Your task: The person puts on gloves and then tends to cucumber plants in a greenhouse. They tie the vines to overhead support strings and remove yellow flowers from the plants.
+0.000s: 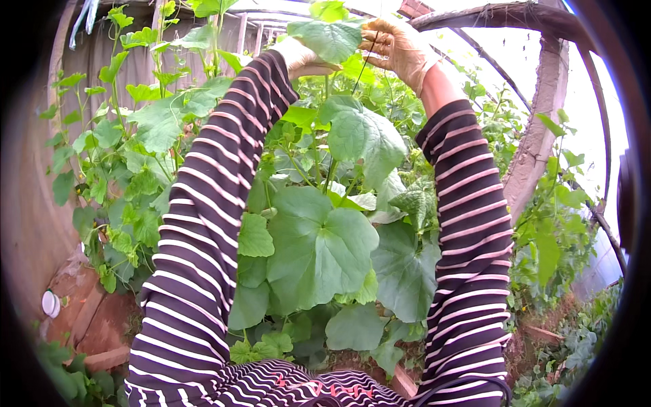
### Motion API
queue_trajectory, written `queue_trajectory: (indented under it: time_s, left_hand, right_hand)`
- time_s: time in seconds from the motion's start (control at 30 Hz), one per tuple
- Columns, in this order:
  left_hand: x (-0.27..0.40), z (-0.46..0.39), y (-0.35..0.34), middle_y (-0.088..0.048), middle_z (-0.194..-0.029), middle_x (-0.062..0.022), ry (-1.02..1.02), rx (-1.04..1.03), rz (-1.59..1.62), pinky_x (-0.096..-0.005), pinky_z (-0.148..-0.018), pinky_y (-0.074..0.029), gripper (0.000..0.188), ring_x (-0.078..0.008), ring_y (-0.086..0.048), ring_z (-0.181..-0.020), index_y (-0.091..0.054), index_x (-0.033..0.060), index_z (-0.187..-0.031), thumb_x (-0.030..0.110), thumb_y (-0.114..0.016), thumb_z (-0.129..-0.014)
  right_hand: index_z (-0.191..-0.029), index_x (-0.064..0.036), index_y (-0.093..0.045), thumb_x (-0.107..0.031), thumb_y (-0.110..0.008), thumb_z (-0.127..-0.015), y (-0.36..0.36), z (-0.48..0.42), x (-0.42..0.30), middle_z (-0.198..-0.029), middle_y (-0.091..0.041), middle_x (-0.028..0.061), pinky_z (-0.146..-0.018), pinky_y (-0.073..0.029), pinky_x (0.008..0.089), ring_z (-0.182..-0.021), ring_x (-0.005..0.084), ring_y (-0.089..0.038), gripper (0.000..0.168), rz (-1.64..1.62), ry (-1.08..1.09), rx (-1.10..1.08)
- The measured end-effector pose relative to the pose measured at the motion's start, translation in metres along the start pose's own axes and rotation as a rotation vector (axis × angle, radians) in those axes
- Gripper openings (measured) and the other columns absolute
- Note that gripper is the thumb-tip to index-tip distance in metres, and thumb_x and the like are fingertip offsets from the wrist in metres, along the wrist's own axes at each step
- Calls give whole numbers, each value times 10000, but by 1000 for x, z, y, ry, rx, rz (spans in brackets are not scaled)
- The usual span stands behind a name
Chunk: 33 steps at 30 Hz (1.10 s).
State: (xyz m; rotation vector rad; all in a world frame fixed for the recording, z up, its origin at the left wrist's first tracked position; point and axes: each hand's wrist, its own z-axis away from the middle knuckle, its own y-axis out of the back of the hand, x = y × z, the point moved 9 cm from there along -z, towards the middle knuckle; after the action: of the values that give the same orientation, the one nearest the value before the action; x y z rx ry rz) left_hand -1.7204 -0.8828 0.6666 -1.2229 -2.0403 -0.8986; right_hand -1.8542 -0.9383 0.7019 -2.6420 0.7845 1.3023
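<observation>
Both of my arms reach up and forward in striped sleeves, with thin pale gloves on the hands. My left hand (305, 60) is at the vine's upper part, partly covered by a broad green leaf (330, 41); its grip is hidden. To the right of that leaf, my right hand (399, 51) has its fingers curled at a thin dark string (362, 74), which slants down towards the stem. Below the hands, a climbing vine with a drooping leaf (362, 135) and a large lobed leaf (321, 249) stands straight before me.
Leafy vines (152, 132) climb on the left before a pale sheet wall (81, 122). A rough slanting post (536, 122) and a wooden beam (488, 19) frame the right, near translucent sheeting. A white round object (51, 303) lies at lower left by bare soil (109, 315).
</observation>
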Motion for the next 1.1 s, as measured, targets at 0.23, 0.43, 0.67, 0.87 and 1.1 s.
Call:
queue_trajectory:
  time_s: [0.23,0.43,0.67,0.87,1.1]
  left_hand:
    - [13,-29,-62,-611,-907,-153,77,270,69,-292,-755,-548,225,-259,-632,-829,-522,-87,-1019,54,-553,-847]
    - [11,-29,-85,-605,-884,-175,45,103,81,-282,-667,-564,180,-268,-645,-768,-534,-67,-965,-4,-588,-806]
    - [24,-16,-103,-556,-1023,-174,13,-65,193,-351,-800,-509,335,-280,-604,-922,-429,-45,-1143,19,-516,-826]
    - [28,-28,-74,-578,-990,-153,-122,173,445,-354,-832,-510,289,-260,-603,-910,-477,-51,-1068,-41,-565,-792]
    - [57,-21,-77,-610,-980,-111,-104,73,56,-287,-739,-468,239,-192,-596,-885,-560,49,-1021,91,-623,-794]
  right_hand:
    - [-1064,-18,-566,-186,-482,-872,-1,-12,-24,-1061,-611,109,-932,-398,317,-984,176,-563,268,31,174,-222]
    - [-1009,3,-601,-258,-665,-764,18,10,-40,-944,-631,95,-789,-441,312,-856,165,-559,363,1091,142,135]
    - [-909,-41,-653,-204,-631,-768,69,-33,-6,-798,-637,53,-664,-455,240,-670,137,-573,216,548,-10,135]
    - [-952,-78,-637,-234,-555,-813,77,1,5,-919,-629,39,-723,-432,247,-754,131,-555,224,-163,5,260]
    - [-1077,-109,-546,-195,-642,-775,24,-19,-33,-981,-606,-8,-738,-444,284,-828,113,-554,328,254,125,-114]
